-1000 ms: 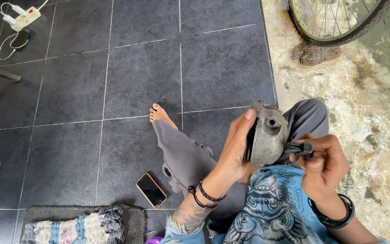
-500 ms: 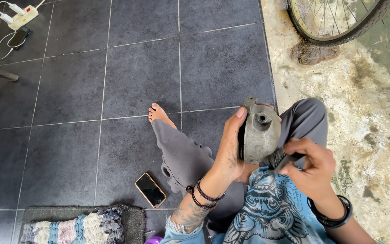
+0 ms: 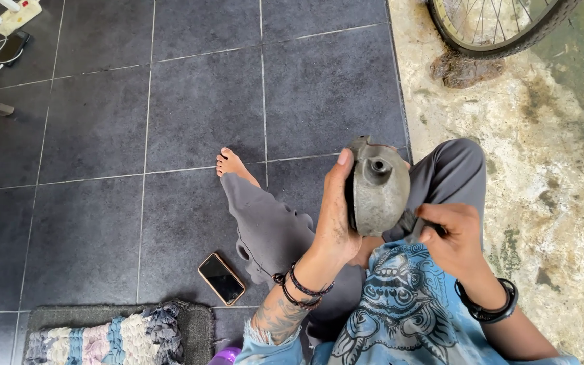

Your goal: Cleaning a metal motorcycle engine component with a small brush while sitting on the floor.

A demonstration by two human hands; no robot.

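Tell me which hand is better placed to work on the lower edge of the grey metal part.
Right, probably. The right hand is already at the lower edge of the grey metal part, fingers pinched there. The left hand grips the part's side and holds it up, so it is occupied.

Plenty of open tile floor (image 3: 103, 122) out front and left. Lower down the phone (image 3: 222, 278) and woven rug (image 3: 113, 334) got in the way, the person's outstretched leg (image 3: 258, 216) cut across the middle, and a wheel (image 3: 501, 27), only partly in view, blocked top right.
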